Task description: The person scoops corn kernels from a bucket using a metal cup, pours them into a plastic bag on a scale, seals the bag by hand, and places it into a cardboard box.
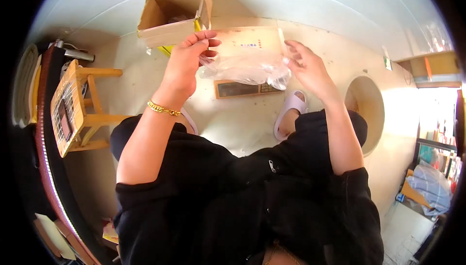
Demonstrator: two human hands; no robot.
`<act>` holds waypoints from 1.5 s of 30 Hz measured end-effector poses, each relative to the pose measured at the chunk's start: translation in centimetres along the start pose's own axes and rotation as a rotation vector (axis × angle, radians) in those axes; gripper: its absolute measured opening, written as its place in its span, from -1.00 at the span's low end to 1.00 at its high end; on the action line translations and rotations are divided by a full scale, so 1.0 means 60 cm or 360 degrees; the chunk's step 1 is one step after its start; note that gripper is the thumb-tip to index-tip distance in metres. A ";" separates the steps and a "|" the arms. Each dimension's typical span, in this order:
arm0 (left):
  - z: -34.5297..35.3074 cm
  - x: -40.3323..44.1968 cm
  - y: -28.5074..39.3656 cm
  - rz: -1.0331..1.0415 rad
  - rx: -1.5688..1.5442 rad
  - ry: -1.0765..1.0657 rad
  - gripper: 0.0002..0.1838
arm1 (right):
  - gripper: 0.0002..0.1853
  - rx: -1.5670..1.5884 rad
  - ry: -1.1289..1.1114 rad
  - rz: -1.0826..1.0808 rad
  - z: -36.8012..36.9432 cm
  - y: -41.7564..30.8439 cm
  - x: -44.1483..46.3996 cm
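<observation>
A pale box with small printed characters [250, 41] lies ahead of me, its lower part covered by a clear plastic bag [247, 70]. At the left edge of the bag is my left hand [194, 54], its fingers bent and pinching the plastic. My right hand [306, 63] is at the bag's right edge, with its fingers partly curled near the box's corner; its grip is too blurred to make out. Below the bag, a flat box with a dark panel [238, 89] lies on the floor, partly hidden by the plastic.
An open cardboard box [167, 34] stands beyond my left hand by the wall. To the left is a wooden stool [85, 119]. A round bin [374, 114] stands by my right knee, and my slippers [292, 105] are on the floor.
</observation>
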State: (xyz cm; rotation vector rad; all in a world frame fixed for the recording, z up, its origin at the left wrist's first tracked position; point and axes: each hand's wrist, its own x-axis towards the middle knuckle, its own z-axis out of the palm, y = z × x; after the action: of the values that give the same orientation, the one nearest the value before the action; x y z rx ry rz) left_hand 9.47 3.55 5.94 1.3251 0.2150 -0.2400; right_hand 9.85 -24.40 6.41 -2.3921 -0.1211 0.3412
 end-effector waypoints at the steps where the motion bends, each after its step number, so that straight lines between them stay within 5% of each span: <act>1: 0.002 -0.007 -0.001 0.0023 0.0083 0.0016 -0.66 | -0.46 0.0146 0.0089 -0.0133 -0.006 0.006 -0.013; 6: 0.072 -0.245 -0.031 0.0031 -0.0202 -0.0073 -0.43 | -0.44 0.0959 0.0397 -0.0177 -0.015 -0.047 -0.182; 9: 0.195 -0.260 -0.121 0.0111 -0.0198 -0.0037 -0.43 | -0.36 0.1689 -0.0050 -0.0434 0.166 -0.093 -0.206; 12: 0.200 -0.249 -0.125 0.0237 -0.0121 -0.0086 -0.42 | -0.33 0.1702 -0.0019 -0.0649 0.152 -0.098 -0.183; 16: 0.219 -0.294 -0.116 0.0151 -0.0056 -0.0269 -0.37 | -0.23 0.1649 -0.0105 -0.0489 0.128 -0.104 -0.245; 22: 0.223 -0.272 -0.098 0.0000 -0.1201 -0.0464 -0.25 | -0.32 0.2883 0.0106 -0.0185 0.106 -0.096 -0.231; 31: 0.187 -0.269 -0.095 -0.0339 -0.1760 -0.0471 -0.20 | -0.40 0.3188 0.0018 -0.0159 0.114 -0.072 -0.225; 34: 0.186 -0.265 -0.101 -0.0292 -0.1713 -0.0397 -0.33 | -0.44 0.3475 -0.0067 -0.0039 0.100 -0.064 -0.224; 36: 0.188 -0.253 -0.112 0.0203 -0.0604 0.0088 -0.53 | -0.43 0.3552 -0.0083 -0.0040 0.081 -0.049 -0.216; 37: 0.182 -0.249 -0.119 0.0177 -0.0680 0.0117 -0.68 | -0.43 0.3640 -0.0107 -0.0027 0.074 -0.041 -0.211; 40: 0.187 -0.255 -0.141 0.0205 -0.0188 -0.0165 -0.74 | -0.42 0.3720 -0.0071 -0.0112 0.065 -0.019 -0.201; 42: 0.212 -0.258 -0.145 0.0504 0.0188 -0.0120 -0.74 | -0.37 0.3747 -0.0098 -0.0164 0.065 -0.014 -0.201; 45: 0.231 -0.258 -0.154 0.0506 0.0242 -0.0174 -0.73 | -0.31 0.3813 -0.0130 -0.0170 0.070 -0.002 -0.205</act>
State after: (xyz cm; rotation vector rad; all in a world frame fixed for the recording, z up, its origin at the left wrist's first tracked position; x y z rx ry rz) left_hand -7.78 -11.25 5.04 1.4703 -0.1094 -0.0594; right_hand -3.14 -23.81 6.05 -0.0010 0.1126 0.2127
